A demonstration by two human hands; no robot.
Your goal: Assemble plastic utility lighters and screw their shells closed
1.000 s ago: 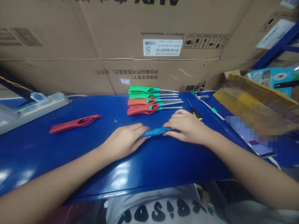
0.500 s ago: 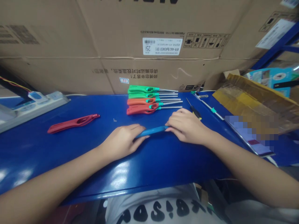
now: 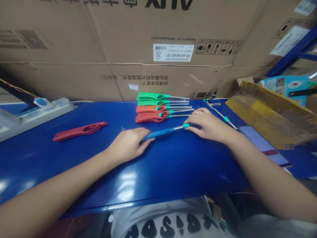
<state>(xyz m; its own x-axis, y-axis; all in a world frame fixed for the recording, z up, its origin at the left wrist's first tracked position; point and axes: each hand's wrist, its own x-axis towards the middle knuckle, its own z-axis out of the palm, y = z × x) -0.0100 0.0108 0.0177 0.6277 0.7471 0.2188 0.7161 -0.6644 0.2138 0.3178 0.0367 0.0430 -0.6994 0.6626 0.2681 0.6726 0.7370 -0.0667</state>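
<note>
A blue long-neck gas lighter is held level above the table, between both hands. My left hand is closed around its handle end, hiding part of it. Thumb and fingers of my right hand pinch the teal collar on the silver metal tube sticking out of the blue body. Behind the hands lie several finished-looking lighters in a row, with green handles, an orange one and a red one. A dark red lighter handle without a tube rests left of my left hand.
Small metal bits lie behind my left hand. At the left stands a white power strip. To the right are a metal tube with a teal collar, a phone and a taped carton. A large cardboard box closes off the back.
My right hand has moved slightly right and back from the blue body's tip; a metal tube and teal collar now show between them. The screwdriver is now mostly hidden by that hand.
</note>
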